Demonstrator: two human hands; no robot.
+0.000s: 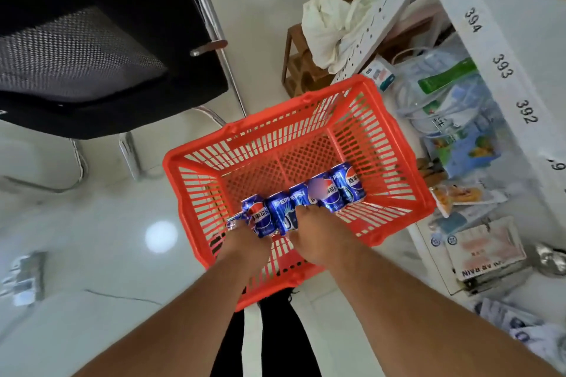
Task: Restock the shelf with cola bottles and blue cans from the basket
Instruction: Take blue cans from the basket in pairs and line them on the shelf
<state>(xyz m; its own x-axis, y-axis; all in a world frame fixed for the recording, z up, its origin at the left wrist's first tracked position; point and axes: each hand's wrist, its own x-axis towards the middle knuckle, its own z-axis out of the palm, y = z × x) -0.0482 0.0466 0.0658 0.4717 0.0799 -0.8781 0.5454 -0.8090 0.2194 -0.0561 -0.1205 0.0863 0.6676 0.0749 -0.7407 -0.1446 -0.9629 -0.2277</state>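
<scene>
A red plastic basket [196, 159] sits on the pale floor below me. Several blue cans [329, 193] lie in a row along its near side. My left hand [245, 239] reaches into the basket and grips the leftmost blue can [260, 217]. My right hand [318, 234] is closed over the blue can beside it [281, 211]. No cola bottles show in the basket. The white shelf [496, 49] with number labels 392 to 395 runs along the right.
A black mesh office chair [92, 49] stands at the upper left on chrome legs. Packaged goods [459, 119] fill the lower shelf beside the basket. A wooden stool with white cloth [330, 30] stands behind the basket. Boxes and packets [484, 251] lie at lower right.
</scene>
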